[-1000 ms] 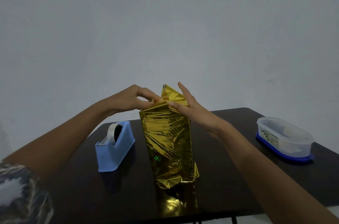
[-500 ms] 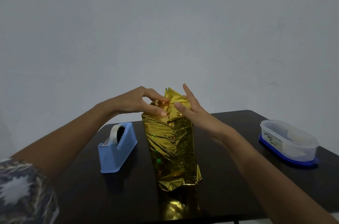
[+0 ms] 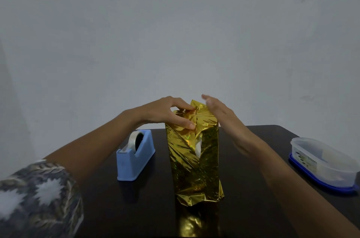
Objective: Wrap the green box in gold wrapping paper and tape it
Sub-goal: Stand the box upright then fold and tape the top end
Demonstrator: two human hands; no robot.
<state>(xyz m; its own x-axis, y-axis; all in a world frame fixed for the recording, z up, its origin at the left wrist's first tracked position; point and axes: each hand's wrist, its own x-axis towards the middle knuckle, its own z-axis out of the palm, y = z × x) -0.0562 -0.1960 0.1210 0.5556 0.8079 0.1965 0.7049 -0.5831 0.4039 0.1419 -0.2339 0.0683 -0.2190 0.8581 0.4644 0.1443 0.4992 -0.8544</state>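
Hands both up at the top end of the parcel. Left hand [image 3: 167,114] sits on the top-left corner, thumb and forefinger curled in, pinching the folded gold wrapping paper [image 3: 192,165] down. Right hand [image 3: 222,115] is flat with straight fingers, a bit blurred, laid against the upper right side and gripping nothing.

Green box itself is not visible, being fully under the paper. Parcel stands on end in the middle of the dark table [image 3: 263,189], long axis vertical, straight ahead of the person and between the two forearms. Bottom end looks folded under. Top end is the open job: one pointed flap [image 3: 197,104] sticks up between the hands, not yet flattened. Front seam gapes slightly, with a white sliver [image 3: 198,146] showing partway down.

Key geometry: the work face is the top, so any fold has to press downward onto a tall, narrow upright thing. It probably tips easily unless one hand braces it.

Tape dispenser [image 3: 134,156] is just beside the parcel on its left, below the left forearm, so it is nearer the left hand. That hand is the one pinning the fold, though. The right hand is free but would have to cross in front of the parcel to reach it. Likely call: swap the hold to the right, then pull tape with the left.

Plastic container [image 3: 323,163] sits far right, well apart, not in play.
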